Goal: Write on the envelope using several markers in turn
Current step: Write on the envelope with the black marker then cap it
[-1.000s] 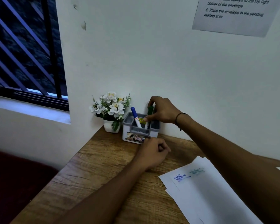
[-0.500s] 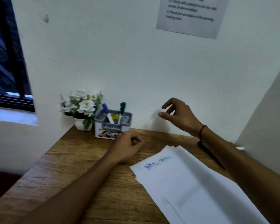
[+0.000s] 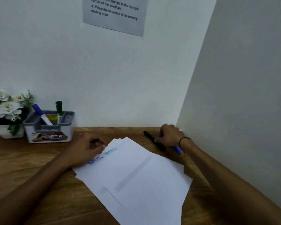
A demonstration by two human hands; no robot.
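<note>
Right hand [image 3: 169, 135] curls down over a black marker [image 3: 153, 141] lying on the desk [image 3: 39, 159] near the corner. Left hand [image 3: 88, 148] in a loose fist, knuckles touching the envelope [image 3: 136, 172], holding nothing visible.

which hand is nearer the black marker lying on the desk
Right. The right hand is on the black marker, fingers over its middle near the wall corner. The left hand rests well to its left, on the corner of the envelope.

envelope [image 3: 136, 172]: white, flat on desk, blue/green writing | black marker [image 3: 154, 141]: lying beside it
</note>
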